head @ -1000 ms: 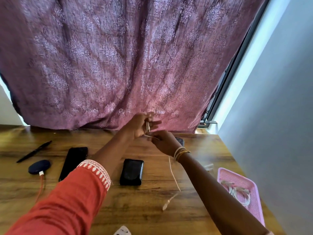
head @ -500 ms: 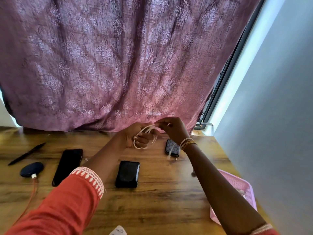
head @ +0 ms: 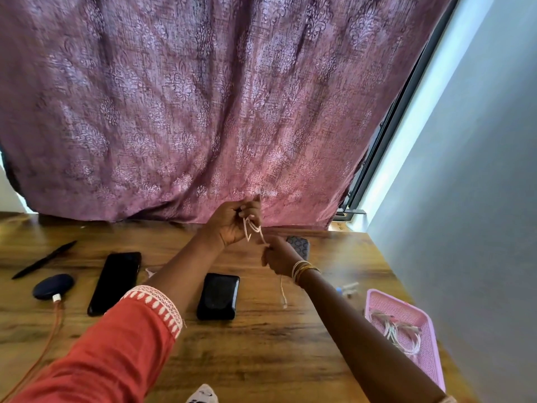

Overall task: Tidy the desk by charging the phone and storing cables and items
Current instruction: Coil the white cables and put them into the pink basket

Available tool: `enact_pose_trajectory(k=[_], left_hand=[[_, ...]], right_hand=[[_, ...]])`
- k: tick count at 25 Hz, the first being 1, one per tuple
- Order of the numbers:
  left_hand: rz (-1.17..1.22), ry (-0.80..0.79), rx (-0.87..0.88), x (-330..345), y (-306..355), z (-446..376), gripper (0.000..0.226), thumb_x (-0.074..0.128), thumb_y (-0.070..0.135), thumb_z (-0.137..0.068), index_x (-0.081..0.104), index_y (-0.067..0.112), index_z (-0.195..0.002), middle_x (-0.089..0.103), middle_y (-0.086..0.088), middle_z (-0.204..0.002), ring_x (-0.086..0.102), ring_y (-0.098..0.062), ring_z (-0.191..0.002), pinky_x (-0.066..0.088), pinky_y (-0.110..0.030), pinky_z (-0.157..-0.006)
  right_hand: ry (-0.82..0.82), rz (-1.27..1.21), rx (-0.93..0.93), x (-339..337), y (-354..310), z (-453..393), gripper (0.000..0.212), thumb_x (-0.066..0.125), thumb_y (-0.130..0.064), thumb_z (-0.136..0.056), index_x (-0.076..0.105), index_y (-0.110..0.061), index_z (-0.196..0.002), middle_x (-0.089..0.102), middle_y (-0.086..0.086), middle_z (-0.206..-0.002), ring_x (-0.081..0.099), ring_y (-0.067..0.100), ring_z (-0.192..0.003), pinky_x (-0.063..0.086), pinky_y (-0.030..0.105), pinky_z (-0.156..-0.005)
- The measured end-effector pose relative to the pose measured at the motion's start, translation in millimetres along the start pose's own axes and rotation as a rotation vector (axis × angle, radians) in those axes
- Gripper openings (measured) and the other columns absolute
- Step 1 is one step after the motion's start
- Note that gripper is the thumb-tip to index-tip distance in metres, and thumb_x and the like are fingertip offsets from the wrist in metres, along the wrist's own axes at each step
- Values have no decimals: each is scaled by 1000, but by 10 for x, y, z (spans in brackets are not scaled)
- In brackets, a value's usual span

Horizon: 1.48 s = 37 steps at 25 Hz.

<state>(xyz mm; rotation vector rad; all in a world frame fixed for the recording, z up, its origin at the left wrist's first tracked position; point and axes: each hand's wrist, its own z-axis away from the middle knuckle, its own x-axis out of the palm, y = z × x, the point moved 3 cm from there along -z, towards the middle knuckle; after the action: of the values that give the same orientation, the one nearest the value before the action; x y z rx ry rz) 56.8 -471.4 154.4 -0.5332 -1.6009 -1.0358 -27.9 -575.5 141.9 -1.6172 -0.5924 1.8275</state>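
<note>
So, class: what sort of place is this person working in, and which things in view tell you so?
Most likely a desk by a window at home. A wooden desk stands against a patterned curtain over a window, and on it lie a phone and a pink tray of coiled cables.

Daylight enters from the window strip [head: 430, 91] at the upper right of the frame and glows softly through the purple curtain [head: 203, 106], so the scene is bright enough. The wide lens bends the edges, and the hands near the centre look slightly blurred, perhaps by motion.
</note>
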Motion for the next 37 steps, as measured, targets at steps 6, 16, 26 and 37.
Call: enact_pose_trajectory(k=[6, 16, 26, 37], left_hand=[[-445, 452, 68, -214, 53, -15, 27, 31, 18, -103, 54, 4, -96, 41, 7, -48, 32, -2, -32, 30, -14, -33], [-867, 230, -744, -97, -119, 191, 46, 26, 23, -94, 64, -4, -95, 38, 5, -43, 30, -3, -29, 25, -13, -34], [-903, 154, -638, 72, -97, 265, 60, 16, 25, -97, 59, 5, -61, 34, 6, -34, 28, -3, -24, 21, -11, -33], [-1452, 519, 406, 57, -39, 136, 43, 50, 43, -95, 50, 10, -67, 46, 0, -43, 37, -10, -28, 31, -16, -34]], right_hand=[[-137, 293, -184, 28, -284, 104, 20, 44, -7, -92, 63, -1, -90, 53, 5, -70, 52, 24, -59, 39, 28, -48], [114, 365, -476, -353, -381, 28, 18, 54, -8, -92, 69, 1, -93, 64, 15, -91, 58, 22, -76, 50, 32, -68], [283, -136, -315, -241, -168, 0, 7, 61, -9, -89, 66, -3, -89, 66, 5, -78, 61, 12, -64, 51, 20, -58], [-43, -886, 201, -95, 131, -3, 5, 64, -10, -88, 66, -6, -84, 60, 4, -67, 57, 12, -57, 54, 27, -59]])
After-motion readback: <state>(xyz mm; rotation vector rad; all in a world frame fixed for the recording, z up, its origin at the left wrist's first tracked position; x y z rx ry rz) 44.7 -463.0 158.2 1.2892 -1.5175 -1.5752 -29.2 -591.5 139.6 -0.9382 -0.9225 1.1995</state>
